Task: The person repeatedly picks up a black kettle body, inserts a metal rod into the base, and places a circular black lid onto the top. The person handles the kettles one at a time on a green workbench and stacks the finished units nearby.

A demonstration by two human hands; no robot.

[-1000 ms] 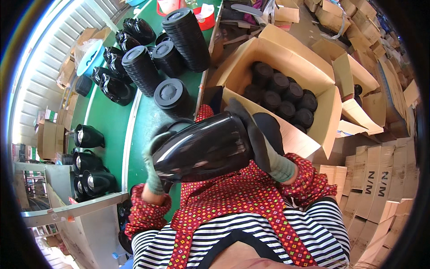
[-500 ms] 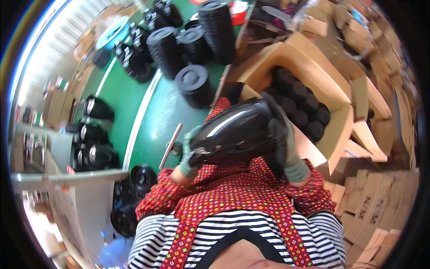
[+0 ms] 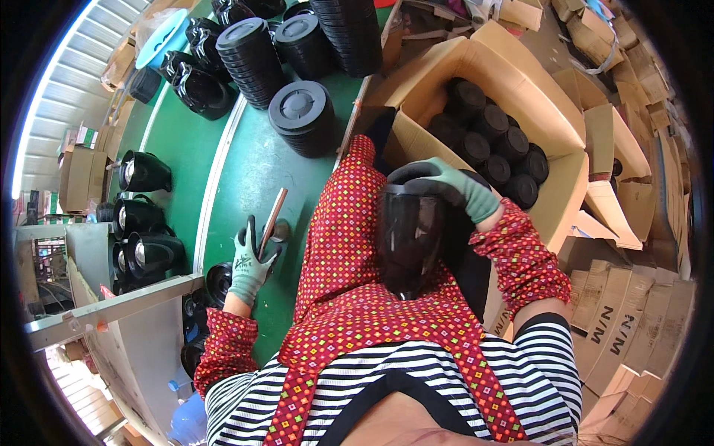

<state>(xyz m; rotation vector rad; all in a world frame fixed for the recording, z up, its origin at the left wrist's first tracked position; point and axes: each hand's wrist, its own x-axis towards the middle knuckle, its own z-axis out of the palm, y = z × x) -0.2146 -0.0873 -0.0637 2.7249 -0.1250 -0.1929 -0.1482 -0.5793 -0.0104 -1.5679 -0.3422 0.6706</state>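
Observation:
My right hand [image 3: 442, 184], in a green and black work glove, grips the upper rim of a glossy black plastic shell [image 3: 411, 234]. The rounded shell is slightly blurred and rests against my patterned apron over my lap. On the left, my gloved left hand [image 3: 253, 262] is at the green tabletop, back upward. A thin brownish rod [image 3: 274, 219] passes between its thumb and forefinger, and a small round metal piece [image 3: 280, 230] sits beside the rod. How tightly the fingers press is partly hidden.
Stacks of round black lids [image 3: 300, 111] stand on the green table [image 3: 242, 178]. Black shells with shiny insides [image 3: 145, 172] lie at the left. At the right, an open cardboard box [image 3: 561, 201] holds several black cylindrical pieces [image 3: 513, 143]. Flat cartons [image 3: 617, 320] lean at the lower right.
My left hand has let go of the shell and moved left to the rod. The shell has turned from lying sideways to upright, held by my right hand alone. The whole view has shifted.

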